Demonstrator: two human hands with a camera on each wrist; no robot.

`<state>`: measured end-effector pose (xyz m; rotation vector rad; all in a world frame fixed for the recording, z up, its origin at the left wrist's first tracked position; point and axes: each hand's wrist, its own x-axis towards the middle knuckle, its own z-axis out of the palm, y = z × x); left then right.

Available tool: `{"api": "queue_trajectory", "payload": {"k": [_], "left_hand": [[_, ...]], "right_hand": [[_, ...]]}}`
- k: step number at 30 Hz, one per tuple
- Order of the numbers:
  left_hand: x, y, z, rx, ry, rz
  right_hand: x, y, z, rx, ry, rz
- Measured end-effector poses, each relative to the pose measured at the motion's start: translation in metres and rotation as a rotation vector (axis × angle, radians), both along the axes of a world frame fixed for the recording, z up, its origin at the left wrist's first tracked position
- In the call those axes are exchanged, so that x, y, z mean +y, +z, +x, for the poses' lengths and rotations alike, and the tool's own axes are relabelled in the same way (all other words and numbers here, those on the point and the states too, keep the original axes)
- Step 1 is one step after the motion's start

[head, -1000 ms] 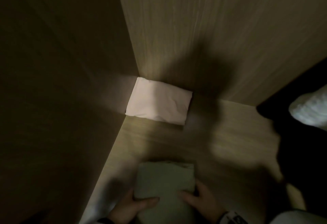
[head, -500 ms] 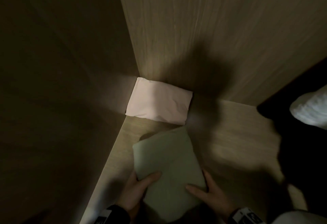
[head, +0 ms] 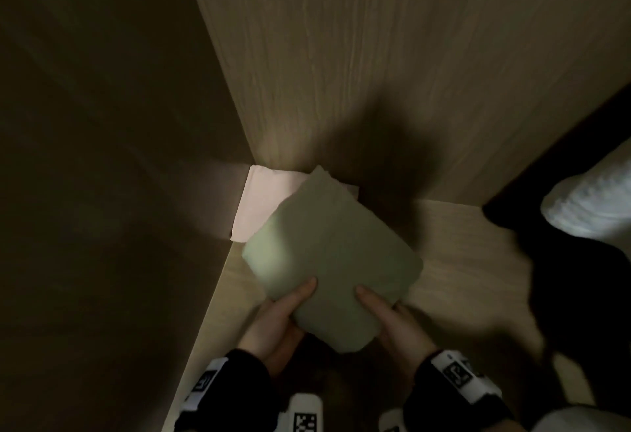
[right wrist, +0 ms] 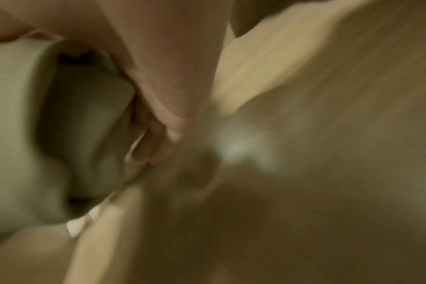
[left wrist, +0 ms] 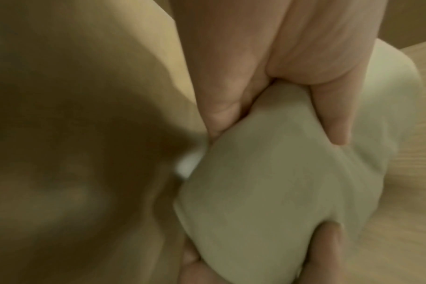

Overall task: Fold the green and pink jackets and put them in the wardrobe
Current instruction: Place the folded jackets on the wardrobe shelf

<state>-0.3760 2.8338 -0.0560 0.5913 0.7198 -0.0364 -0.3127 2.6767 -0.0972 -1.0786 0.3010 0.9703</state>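
Observation:
The folded green jacket [head: 327, 254] is held above the wardrobe shelf [head: 457, 260], turned at an angle. My left hand [head: 283, 315] grips its near left edge, thumb on top. My right hand [head: 392, 322] grips the near right edge the same way. The jacket's far corner covers part of the folded pink jacket [head: 263, 202], which lies in the back left corner of the shelf. In the left wrist view my left hand [left wrist: 275, 107] clamps the green jacket [left wrist: 268, 182]. The right wrist view is blurred; the green jacket [right wrist: 37, 134] lies left of my right hand's fingers [right wrist: 153, 142].
The wardrobe's left side wall [head: 112, 192] and back wall [head: 375, 73] close in the corner. A white rounded object [head: 594, 199] sits at the right in a dark gap. Bare shelf wood shows right of the green jacket.
Both hands have carried the green jacket forward from the shelf's near edge toward the back corner, so it now overlaps the pink jacket.

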Motion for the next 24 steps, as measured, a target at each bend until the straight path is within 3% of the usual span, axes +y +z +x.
{"api": "queue_trajectory", "payload": {"k": [4, 9, 13, 18, 24], "left_hand": [[0.013, 0.007, 0.025, -0.013, -0.006, 0.018], [0.036, 0.008, 0.052, -0.026, 0.053, 0.054], [0.058, -0.001, 0.064, -0.049, 0.133, 0.094], [0.081, -0.015, 0.082, -0.081, 0.127, 0.180], [0.104, -0.034, 0.100, 0.118, 0.157, 0.144]], "right_hand": [[0.019, 0.003, 0.027, -0.054, -0.088, 0.085], [0.052, 0.016, 0.067, -0.285, -0.101, -0.067], [0.074, 0.024, 0.101, -0.463, 0.080, -0.191], [0.099, 0.017, 0.132, -0.542, 0.173, -0.283], [0.125, 0.003, 0.155, -0.574, 0.296, -0.363]]}}
